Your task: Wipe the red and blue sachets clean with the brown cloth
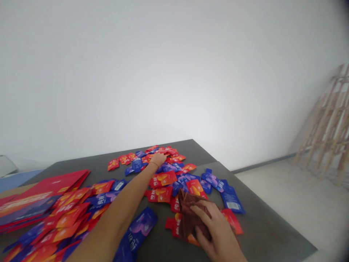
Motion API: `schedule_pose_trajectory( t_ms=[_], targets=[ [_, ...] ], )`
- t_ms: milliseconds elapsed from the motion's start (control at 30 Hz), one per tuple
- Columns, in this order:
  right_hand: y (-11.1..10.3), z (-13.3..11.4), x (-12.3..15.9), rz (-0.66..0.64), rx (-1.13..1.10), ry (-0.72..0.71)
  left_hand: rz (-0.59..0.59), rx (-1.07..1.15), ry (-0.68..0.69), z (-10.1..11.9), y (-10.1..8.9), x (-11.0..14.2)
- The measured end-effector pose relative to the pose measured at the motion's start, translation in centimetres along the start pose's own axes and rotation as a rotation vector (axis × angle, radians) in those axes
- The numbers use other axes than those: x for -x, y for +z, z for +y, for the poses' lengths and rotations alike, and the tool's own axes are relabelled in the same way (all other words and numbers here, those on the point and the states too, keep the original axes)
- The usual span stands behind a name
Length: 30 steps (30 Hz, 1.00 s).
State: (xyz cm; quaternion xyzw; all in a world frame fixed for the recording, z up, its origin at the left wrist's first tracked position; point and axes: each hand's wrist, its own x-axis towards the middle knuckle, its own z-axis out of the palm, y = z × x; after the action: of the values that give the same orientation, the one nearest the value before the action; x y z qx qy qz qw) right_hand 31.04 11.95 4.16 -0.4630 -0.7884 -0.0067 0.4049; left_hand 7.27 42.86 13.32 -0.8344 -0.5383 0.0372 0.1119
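Right hand point(216, 227) closes on a crumpled brown cloth point(189, 214) at five o'clock; left hand point(157, 159) lies palm-down on red and blue foil sachets point(160, 194) at twelve, grip unclear. Dragging the cloth or sweeping carelessly could spill sachets off the dark grey table point(272, 225) edge.

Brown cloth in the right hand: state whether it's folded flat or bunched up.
Bunched up: the brown cloth shows crumpled, uneven folds where the right hand holds it.
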Motion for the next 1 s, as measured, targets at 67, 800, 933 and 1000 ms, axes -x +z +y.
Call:
schedule_pose_trajectory(
  t_ms=[67,800,933,1000],
  targets=[
    [0.2,0.2,0.2,-0.001,-0.002,0.011,0.01,0.009,-0.019,-0.2,-1.0,0.9],
    [1.7,3.0,0.1,-0.004,0.0,0.047,0.019,0.709,-0.196,0.0,-11.4,20.6],
    [1.4,2.9,-0.1,0.001,0.006,0.038,-0.126,0.886,-0.17,2.8,-8.6,26.4],
    [1.2,2.7,-0.1,-0.001,0.011,0.034,-0.194,0.956,-0.163,4.3,-7.0,29.0]
  ],
)
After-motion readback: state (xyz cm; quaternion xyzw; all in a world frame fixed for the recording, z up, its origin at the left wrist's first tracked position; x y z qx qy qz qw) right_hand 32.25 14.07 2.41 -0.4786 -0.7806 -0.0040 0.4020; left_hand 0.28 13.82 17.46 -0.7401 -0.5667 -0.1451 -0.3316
